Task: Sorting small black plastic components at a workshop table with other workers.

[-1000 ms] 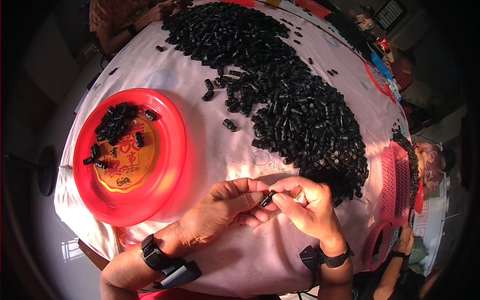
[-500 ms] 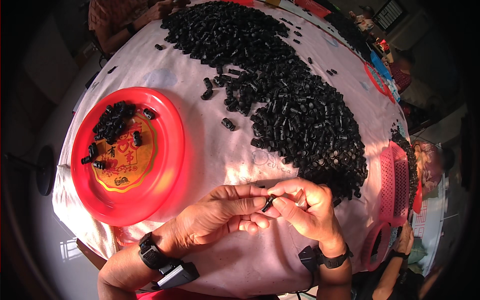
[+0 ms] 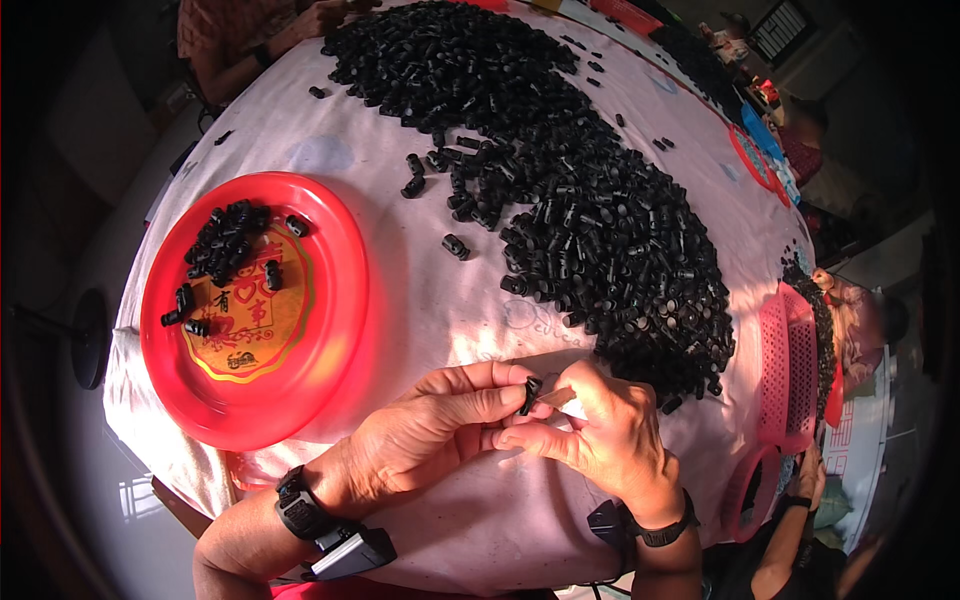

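the left hand and the right hand meet low in the frame, a little right of centre, fingertips pressed together around one small black plastic part. the left thumb and forefinger pinch it from the left; the right fingers close on it from the right, so both hands are clamped on the same piece, just above the pale pink tablecloth. each wrist wears a dark band, and a black clip-like device hangs below the left wrist at the lower edge.

directly above and to the right of the hands, a big heap of black plastic parts runs from the top centre of the frame down to the right, its lower end lying near the right knuckles. a few loose pieces sit apart from the heap toward the middle of the cloth.

at left centre lies a round red tray with a gold motif in its middle; a small cluster of the same black parts rests in its upper left part.

at the right edge stand pink mesh baskets, and another person's hand shows beside them. a second person's arm appears at the top left.
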Action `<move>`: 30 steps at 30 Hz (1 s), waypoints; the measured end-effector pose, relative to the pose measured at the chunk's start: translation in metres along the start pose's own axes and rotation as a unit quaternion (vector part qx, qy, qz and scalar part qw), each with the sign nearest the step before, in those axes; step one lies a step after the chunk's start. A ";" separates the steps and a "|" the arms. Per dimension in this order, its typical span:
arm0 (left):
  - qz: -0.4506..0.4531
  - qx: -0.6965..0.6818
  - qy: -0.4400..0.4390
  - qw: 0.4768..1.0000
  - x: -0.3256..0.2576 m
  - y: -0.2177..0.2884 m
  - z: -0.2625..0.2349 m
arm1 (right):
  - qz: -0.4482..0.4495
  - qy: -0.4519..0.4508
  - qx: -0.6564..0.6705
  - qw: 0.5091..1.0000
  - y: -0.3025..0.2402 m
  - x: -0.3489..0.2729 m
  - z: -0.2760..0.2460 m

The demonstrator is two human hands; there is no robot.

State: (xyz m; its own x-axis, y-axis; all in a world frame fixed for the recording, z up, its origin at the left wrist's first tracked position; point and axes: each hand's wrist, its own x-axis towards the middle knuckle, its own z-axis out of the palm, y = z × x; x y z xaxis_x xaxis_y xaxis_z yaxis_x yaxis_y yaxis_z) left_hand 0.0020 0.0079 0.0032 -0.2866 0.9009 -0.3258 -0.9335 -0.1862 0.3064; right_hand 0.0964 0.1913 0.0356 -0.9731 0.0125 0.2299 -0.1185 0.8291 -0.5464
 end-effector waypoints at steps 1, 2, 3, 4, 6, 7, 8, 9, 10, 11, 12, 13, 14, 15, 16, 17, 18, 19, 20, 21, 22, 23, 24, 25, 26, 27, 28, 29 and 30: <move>-0.007 -0.004 -0.014 1.000 0.001 -0.001 -0.004 | -0.004 -0.003 -0.007 1.000 -0.001 0.001 -0.001; -0.014 -0.007 -0.029 0.999 0.001 -0.001 -0.006 | -0.007 -0.006 -0.014 1.000 -0.002 0.002 -0.001; -0.014 -0.007 -0.029 0.999 0.000 -0.001 -0.006 | -0.007 -0.006 -0.014 1.000 -0.003 0.003 -0.001; -0.021 -0.007 -0.022 1.000 0.000 -0.001 -0.005 | -0.010 -0.006 -0.025 1.000 -0.003 0.003 -0.002; -0.029 -0.007 -0.016 0.999 0.001 -0.003 -0.005 | -0.012 -0.007 -0.036 0.999 -0.002 0.002 -0.002; -0.029 -0.005 -0.015 0.999 0.001 -0.004 -0.005 | -0.015 -0.008 -0.040 0.999 -0.001 0.002 -0.001; -0.029 -0.002 -0.014 0.999 0.001 -0.004 -0.006 | -0.018 -0.008 -0.044 0.999 0.000 0.001 -0.001; -0.029 -0.002 -0.014 0.999 0.001 -0.004 -0.005 | -0.018 -0.008 -0.044 0.999 -0.001 0.001 -0.002; -0.027 -0.002 -0.015 1.000 0.001 -0.004 -0.005 | -0.019 -0.005 -0.044 0.999 -0.003 0.002 -0.002; -0.026 -0.001 -0.016 1.000 0.001 -0.003 -0.005 | -0.019 -0.002 -0.045 0.999 -0.004 0.003 -0.002; -0.026 -0.002 -0.016 1.000 0.001 -0.003 -0.005 | -0.019 -0.003 -0.045 0.999 -0.004 0.002 -0.001; -0.025 -0.003 -0.019 1.000 0.001 -0.003 -0.006 | -0.018 -0.002 -0.044 0.999 -0.004 0.002 -0.001; -0.023 -0.004 -0.023 0.999 0.000 -0.004 -0.006 | -0.017 -0.001 -0.042 0.999 -0.003 0.002 0.000; -0.024 -0.005 -0.023 0.999 0.001 -0.004 -0.006 | -0.017 -0.001 -0.042 0.999 -0.003 0.002 -0.001; -0.023 0.000 -0.025 0.999 0.001 -0.004 -0.005 | -0.015 -0.005 -0.048 0.999 -0.004 0.001 -0.001; -0.023 0.004 -0.027 0.999 0.002 -0.004 -0.005 | -0.013 -0.008 -0.053 0.998 -0.004 0.001 -0.001; -0.023 0.004 -0.027 0.999 0.002 -0.004 -0.005 | -0.013 -0.008 -0.053 0.998 -0.004 0.001 -0.001; -0.018 0.006 -0.034 0.999 0.002 -0.005 -0.005 | -0.009 -0.006 -0.051 0.999 -0.004 0.001 -0.001; -0.014 0.008 -0.041 0.999 0.002 -0.005 -0.004 | -0.006 -0.004 -0.048 0.999 -0.005 0.001 -0.002; -0.014 0.008 -0.041 0.999 0.002 -0.005 -0.004 | -0.006 -0.004 -0.049 0.999 -0.005 0.000 -0.002; -0.013 0.008 -0.031 0.999 0.002 -0.006 -0.004 | -0.002 -0.003 -0.053 0.999 -0.006 0.000 -0.002; -0.011 0.007 -0.020 1.000 0.002 -0.006 -0.004 | 0.002 -0.003 -0.057 0.998 -0.006 0.000 -0.001; -0.011 0.007 -0.020 1.000 0.002 -0.006 -0.004 | 0.002 -0.003 -0.057 0.998 -0.006 0.000 -0.001; -0.012 0.004 -0.022 1.000 0.002 -0.007 -0.005 | -0.002 -0.001 -0.061 0.998 -0.007 0.000 -0.001; -0.012 0.000 -0.024 1.000 0.002 -0.007 -0.006 | -0.006 0.000 -0.065 0.998 -0.007 0.000 -0.001; -0.013 0.000 -0.024 1.000 0.001 -0.007 -0.005 | -0.006 0.000 -0.065 0.998 -0.007 0.000 -0.001; -0.011 0.002 -0.021 1.000 0.001 -0.006 -0.004 | -0.001 -0.005 -0.060 0.998 -0.007 0.000 -0.001; -0.009 0.004 -0.018 1.000 0.001 -0.006 -0.003 | 0.003 -0.010 -0.055 0.998 -0.006 -0.001 -0.001; -0.009 0.004 -0.018 1.000 0.001 -0.006 -0.003 | 0.003 -0.010 -0.055 0.998 -0.006 -0.001 -0.001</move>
State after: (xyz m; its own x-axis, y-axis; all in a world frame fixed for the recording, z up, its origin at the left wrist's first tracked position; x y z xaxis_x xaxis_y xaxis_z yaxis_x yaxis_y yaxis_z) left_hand 0.0063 0.0088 -0.0021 -0.2618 0.9174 -0.2996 -0.9367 -0.1666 0.3080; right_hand 0.0979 0.1863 0.0395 -0.9775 0.0069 0.2109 -0.0918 0.8858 -0.4549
